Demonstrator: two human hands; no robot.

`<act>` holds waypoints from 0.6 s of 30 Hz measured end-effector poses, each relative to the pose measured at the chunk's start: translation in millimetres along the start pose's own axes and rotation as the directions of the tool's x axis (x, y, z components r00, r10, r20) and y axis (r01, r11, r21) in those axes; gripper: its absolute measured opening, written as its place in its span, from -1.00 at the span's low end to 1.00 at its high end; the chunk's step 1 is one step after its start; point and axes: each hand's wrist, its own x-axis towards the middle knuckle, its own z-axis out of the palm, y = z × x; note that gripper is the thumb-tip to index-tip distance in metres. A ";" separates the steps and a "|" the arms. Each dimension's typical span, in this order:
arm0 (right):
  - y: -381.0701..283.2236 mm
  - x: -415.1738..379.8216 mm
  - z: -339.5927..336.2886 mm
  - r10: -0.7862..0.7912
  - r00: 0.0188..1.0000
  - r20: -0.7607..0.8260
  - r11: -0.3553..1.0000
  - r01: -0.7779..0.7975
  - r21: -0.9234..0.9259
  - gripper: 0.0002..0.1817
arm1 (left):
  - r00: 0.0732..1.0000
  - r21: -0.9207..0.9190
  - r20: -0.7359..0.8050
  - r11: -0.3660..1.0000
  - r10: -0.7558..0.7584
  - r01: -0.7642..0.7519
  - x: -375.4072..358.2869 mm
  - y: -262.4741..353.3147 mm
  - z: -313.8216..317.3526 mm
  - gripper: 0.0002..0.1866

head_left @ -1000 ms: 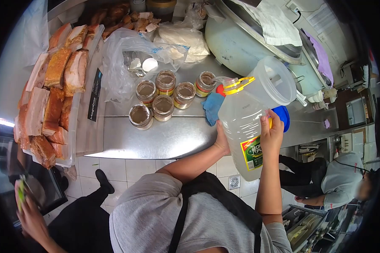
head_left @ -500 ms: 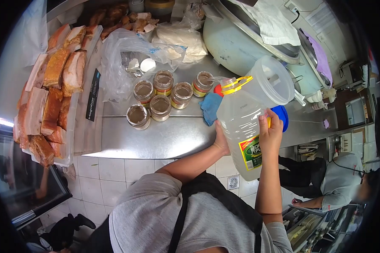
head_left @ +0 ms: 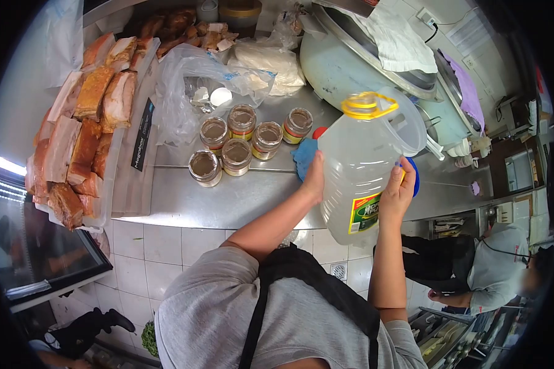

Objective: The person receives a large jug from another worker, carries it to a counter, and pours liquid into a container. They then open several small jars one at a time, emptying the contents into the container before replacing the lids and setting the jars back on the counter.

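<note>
A large clear plastic jug (head_left: 351, 178) with a yellow ring handle at its neck and a green-and-yellow label is held above the counter edge, its uncapped mouth facing up and away. My left hand (head_left: 314, 177) is pressed to its left side, fingers partly hidden behind it. My right hand (head_left: 398, 194) grips the right side beside the label, fingers curled. Left of the jug stand several open glass jars (head_left: 236, 155) with cloudy, brownish insides. A blue cloth (head_left: 303, 157) and a red cap (head_left: 319, 132) lie between the jars and the jug.
A clear tub (head_left: 410, 126) and blue lid (head_left: 416, 176) sit behind the jug. Stacked smoked meat slabs (head_left: 83, 138) fill a plastic bin (head_left: 129, 178) at left. Plastic bags (head_left: 188, 77) and a big lidded pot (head_left: 332, 67) stand farther back. A co-worker (head_left: 495, 264) is at right.
The jug has turned from tilting left toward the rightmost jar to more upright. A clear streak between its mouth and that jar is gone. Both hands stay on the jug.
</note>
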 end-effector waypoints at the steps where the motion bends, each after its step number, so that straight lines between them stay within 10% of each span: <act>1: 2.1 0.5 2.7 0.027 1.000 -0.014 0.993 -0.025 0.118 -0.61 | 0.998 0.089 0.020 0.994 0.062 -0.063 4.8 5.7 -3.4 -0.36; 8: 23.8 -13.4 19.6 0.127 0.982 -0.139 0.937 -0.073 0.341 -0.55 | 0.860 0.657 0.342 0.558 0.379 -0.507 11.1 52.1 -5.1 -0.28; 12: 56.7 -15.6 12.6 0.214 0.969 -0.121 0.884 -0.140 0.445 -0.53 | 0.831 0.672 0.410 0.492 0.375 -0.553 11.8 54.9 -6.0 -0.13; 14: 65.1 -2.3 -8.8 -0.071 0.987 -0.141 0.991 0.054 -0.122 -0.54 | 0.874 0.676 0.402 0.556 0.273 -0.484 6.3 57.8 -5.2 -0.10; 16: 31.1 24.0 -41.6 0.069 0.974 -0.215 0.934 0.013 0.358 -0.56 | 0.882 0.651 0.400 0.600 0.247 -0.464 6.2 68.2 2.7 -0.07; 18: -23.1 52.5 -62.2 -0.348 0.882 -0.318 0.861 0.435 0.264 -0.67 | 0.880 0.604 0.381 0.645 0.282 -0.468 1.3 74.3 15.9 -0.04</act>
